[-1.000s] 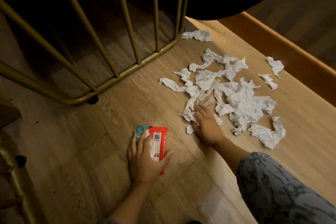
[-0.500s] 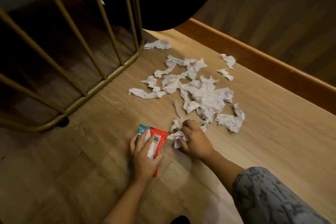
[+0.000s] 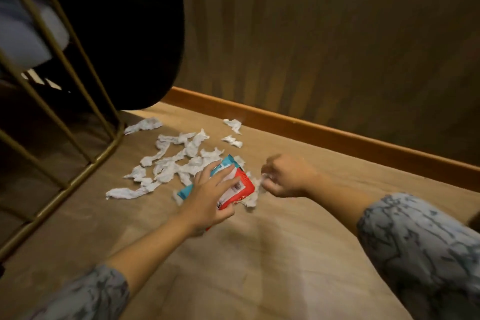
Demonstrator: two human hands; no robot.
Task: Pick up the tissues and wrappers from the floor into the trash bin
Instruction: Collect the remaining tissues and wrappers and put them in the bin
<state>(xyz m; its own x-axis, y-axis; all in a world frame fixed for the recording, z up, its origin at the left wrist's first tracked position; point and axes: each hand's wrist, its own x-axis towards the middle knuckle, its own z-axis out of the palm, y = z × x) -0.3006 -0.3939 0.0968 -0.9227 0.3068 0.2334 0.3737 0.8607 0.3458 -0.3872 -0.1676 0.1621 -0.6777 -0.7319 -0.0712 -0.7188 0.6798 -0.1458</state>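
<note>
A red, white and blue wrapper (image 3: 242, 184) is held in my left hand (image 3: 207, 200), lifted above the wooden floor. Just to its right, my right hand (image 3: 285, 176) is closed on a wad of white tissue (image 3: 253, 199) that hangs below the fist. Several torn white tissues (image 3: 168, 166) lie scattered on the floor behind and left of my hands. Two small tissue scraps (image 3: 233, 132) lie apart near the skirting board. No trash bin is in view.
A gold metal frame with slanted bars (image 3: 78, 143) stands on the left, one tissue piece (image 3: 142, 125) lying by its base. A large dark rounded object (image 3: 130, 34) hangs above the frame. An orange skirting board (image 3: 337, 138) and wall close off the back.
Both hands have risen off the floor. My left hand now holds the wrapper up rather than pressing it flat. My right hand has pulled tissue from the pile and the view has tilted up.
</note>
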